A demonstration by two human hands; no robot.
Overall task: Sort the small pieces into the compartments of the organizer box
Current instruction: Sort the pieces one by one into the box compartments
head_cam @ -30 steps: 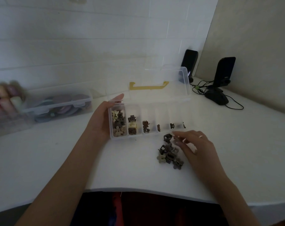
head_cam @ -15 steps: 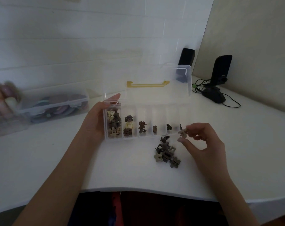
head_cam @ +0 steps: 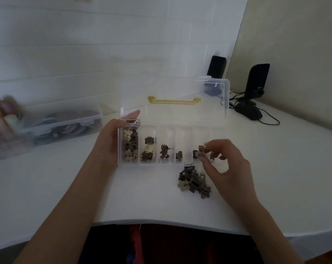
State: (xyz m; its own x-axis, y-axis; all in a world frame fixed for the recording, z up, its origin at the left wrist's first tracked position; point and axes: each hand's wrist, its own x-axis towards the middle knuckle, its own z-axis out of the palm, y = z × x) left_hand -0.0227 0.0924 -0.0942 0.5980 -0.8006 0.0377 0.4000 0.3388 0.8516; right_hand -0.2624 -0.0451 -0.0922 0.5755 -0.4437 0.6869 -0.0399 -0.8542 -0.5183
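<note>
A clear organizer box (head_cam: 167, 164) sits on the white table (head_cam: 47, 187), a little back from the near edge, with its lid (head_cam: 180, 92) standing open behind it and a yellow handle (head_cam: 174, 101) showing through the lid. The left hand (head_cam: 109, 141) cups the box's left end, palm against the side wall and fingers reaching up toward the back left corner, so it holds the box in a loose curl. The right hand (head_cam: 224, 168) hovers over the right end of the box's front wall and pinches a tan piece (head_cam: 201, 152) between thumb and forefinger, just above the compartments on the right; the other fingers are curled in. The leftmost compartment is the fullest, with tan and brown pieces heaped in it; the next holds a few brown ones and a cream one, and the compartments further right each hold one or two dark pieces. A loose pile of pieces (head_cam: 194, 182) lies on the table just in front of the box's right part, directly below and left of the right hand. Toward the table's left edge stands a closed clear case (head_cam: 62, 121) with round coloured things inside. Two black speakers (head_cam: 256, 82) and a mouse (head_cam: 248, 112) with cables stand at the far right corner.
</note>
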